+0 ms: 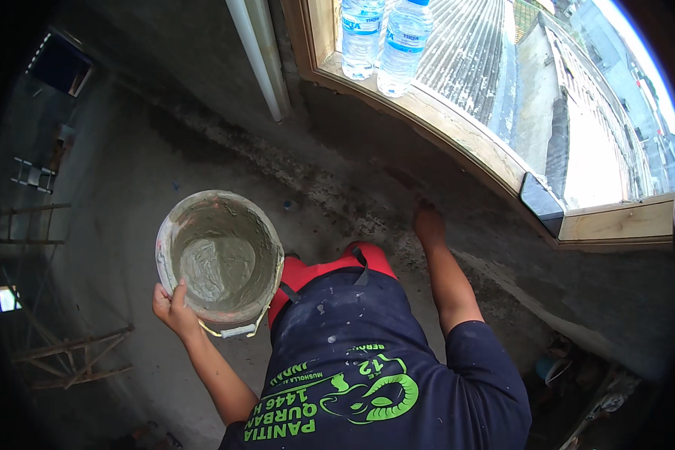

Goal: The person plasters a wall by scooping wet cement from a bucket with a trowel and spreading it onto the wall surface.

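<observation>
My left hand [174, 311] grips the near-left rim of a bucket [264, 247], thumb over the edge and fingers outside. Wet grey mortar [216, 268] lies in the bottom, and more is smeared up the inner walls. The wire handle with its pale grip [238, 331] hangs down on the near side. To the right, my right arm reaches forward to the dark plastered wall [495, 247] under the window. My right hand [428, 223] looks closed there, in shadow; whatever it holds is too dark to make out.
Two water bottles [403, 49] stand on the wooden window frame [457, 139], and a dark flat phone-like object [541, 201] leans at its corner. A white pipe [256, 60] runs down the wall. Wooden scaffolding [71, 349] stands at left, with a metal ladder [32, 175] farther off.
</observation>
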Available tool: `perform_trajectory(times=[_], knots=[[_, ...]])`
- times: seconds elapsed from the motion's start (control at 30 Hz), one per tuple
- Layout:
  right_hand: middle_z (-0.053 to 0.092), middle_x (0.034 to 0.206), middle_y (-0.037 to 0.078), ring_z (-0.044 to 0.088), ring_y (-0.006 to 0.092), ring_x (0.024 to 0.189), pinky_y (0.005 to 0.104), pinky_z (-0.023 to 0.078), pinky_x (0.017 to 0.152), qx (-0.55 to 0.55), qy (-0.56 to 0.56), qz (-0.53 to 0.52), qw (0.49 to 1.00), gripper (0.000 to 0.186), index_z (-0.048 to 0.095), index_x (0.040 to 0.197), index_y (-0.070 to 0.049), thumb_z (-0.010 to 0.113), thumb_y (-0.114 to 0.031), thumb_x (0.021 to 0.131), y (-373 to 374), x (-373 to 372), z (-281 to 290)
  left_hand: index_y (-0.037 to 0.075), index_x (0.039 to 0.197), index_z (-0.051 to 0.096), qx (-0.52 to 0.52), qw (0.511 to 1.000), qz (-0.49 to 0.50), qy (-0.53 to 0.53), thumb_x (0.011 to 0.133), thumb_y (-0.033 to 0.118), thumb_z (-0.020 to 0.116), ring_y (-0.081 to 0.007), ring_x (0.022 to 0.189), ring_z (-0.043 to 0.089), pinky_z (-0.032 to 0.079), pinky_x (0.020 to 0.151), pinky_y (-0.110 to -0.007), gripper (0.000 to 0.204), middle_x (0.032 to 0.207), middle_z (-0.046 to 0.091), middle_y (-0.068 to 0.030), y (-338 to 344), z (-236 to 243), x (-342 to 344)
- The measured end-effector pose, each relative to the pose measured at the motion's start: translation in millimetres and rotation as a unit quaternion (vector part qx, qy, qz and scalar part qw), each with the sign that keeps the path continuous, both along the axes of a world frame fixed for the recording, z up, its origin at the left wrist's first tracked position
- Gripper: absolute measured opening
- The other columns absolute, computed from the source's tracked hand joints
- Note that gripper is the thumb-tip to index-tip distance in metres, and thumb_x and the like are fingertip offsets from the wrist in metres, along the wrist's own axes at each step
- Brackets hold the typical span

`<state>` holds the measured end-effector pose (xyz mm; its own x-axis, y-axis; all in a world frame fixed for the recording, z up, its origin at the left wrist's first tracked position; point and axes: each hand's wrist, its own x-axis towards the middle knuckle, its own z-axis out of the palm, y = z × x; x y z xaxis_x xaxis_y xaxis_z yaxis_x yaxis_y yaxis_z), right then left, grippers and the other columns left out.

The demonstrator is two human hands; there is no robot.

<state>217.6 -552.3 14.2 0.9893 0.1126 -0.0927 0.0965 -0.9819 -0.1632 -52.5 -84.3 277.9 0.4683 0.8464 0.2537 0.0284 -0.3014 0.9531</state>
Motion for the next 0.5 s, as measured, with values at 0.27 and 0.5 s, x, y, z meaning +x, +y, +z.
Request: perform_trajectory(times=[0.27,0.5], knots=[[0.068,0.101,0.022,0.072,0.0393,0.084,0.0514,0.058,0.071,-0.029,-0.028,-0.018,0.999,0.036,0.053,0.125,-0.001,0.050,-0.026,0.100,-0.8,-34.5,12.6,0.010,0.068,0.034,-0.023,1.000,0.008,-0.012,0.078,-0.007,0.067,-0.0070,0.068,0.036,0.032,0.064,-0.024,0.038,0.071,0.042,0.0042,-3.5,13.5,7.7],[0.068,0.103,0.023,0.072,0.0393,0.083,0.0505,0.059,0.069,-0.051,-0.027,-0.088,0.994,0.036,0.054,0.125,-0.001,0.052,-0.025,0.099,-27.4,-37.7,-6.9,0.011,0.069,0.030,0.009,0.999,-0.026,0.029,0.077,-0.008,0.066,-0.0056,0.066,0.031,0.026,0.060,-0.024,0.042,0.070,0.034,0.0066,16.8,1.9,2.7]])
